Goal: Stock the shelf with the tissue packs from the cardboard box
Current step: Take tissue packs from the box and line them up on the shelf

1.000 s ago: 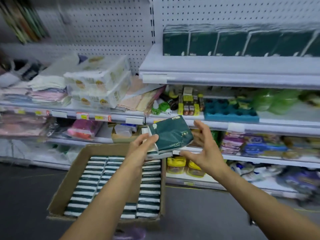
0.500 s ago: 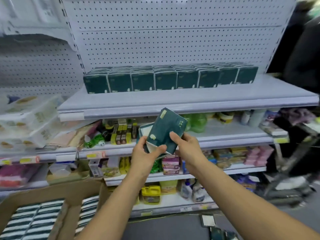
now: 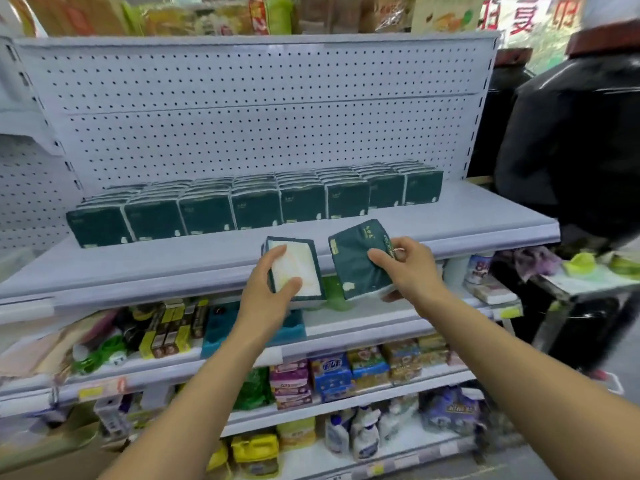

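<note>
— Since these packs are soft film-wrapped tissue, how would you expect them to handle?

— Light and squashy, I'd judge, with a slick wrapper. Better to take each across its narrow sides, thumb on one edge and fingers on the other, than to pinch a corner, which would only crumple.

— And what do the hands hold?

— The left hand [image 3: 273,282] grips the left tissue pack [image 3: 298,268], pale face towards the camera, thumb along its lower edge and fingers curled over its left side. The right hand [image 3: 405,268] grips the right tissue pack [image 3: 356,261], dark green face showing, fingers wrapped over its right edge. Neither hand is spread wide; each is closed just to the pack's thickness.

— Where are they relative to the shelf?

— Both packs hang just in front of the shelf [image 3: 173,265], at its front lip and not yet resting on it. They sit side by side, slightly apart, the right one tilted.

— What's already on the shelf?

— A row of stocked packs [image 3: 256,209] stands upright towards the back of the shelf, against the pegboard [image 3: 242,133], several deep. Bare shelf lies between that row and the front edge.

— The cardboard box?

— Only a brown edge [image 3: 52,459] shows below the shelf at the lower left; I cannot tell what remains in it.

— Any risk?

— A slippery wrapper could slide from a loose hold, and a soft pack may slump instead of standing.
</note>
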`<act>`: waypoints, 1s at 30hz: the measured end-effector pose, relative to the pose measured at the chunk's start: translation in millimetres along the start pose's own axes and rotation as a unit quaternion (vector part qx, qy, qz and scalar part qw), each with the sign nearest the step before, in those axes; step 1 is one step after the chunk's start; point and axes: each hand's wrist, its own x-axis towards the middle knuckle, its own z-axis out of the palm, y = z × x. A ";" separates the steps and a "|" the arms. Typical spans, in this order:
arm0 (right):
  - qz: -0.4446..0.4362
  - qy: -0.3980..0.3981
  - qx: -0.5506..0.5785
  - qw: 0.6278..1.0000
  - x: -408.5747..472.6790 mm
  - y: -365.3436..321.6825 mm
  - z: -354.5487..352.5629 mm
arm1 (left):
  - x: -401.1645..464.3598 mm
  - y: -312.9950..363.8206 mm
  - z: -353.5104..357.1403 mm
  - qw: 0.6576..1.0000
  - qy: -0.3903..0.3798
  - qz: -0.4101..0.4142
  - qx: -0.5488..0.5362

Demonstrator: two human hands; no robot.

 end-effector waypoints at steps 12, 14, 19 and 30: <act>-0.147 0.106 -0.482 0.857 194.0 -3.4 -49.2 | 170.1 5.7 45.7 0.996 -0.087 0.008 -0.010; -0.150 0.085 -0.499 0.849 216.9 10.7 -51.3 | 192.8 6.8 54.5 0.993 -0.116 0.011 0.013; -0.186 0.065 -0.513 0.836 243.4 40.1 -50.7 | 228.5 3.7 68.9 0.989 -0.149 0.012 0.020; -0.287 0.050 -0.468 0.834 302.0 72.3 -62.3 | 245.4 0.6 83.9 0.994 -0.106 -0.016 0.014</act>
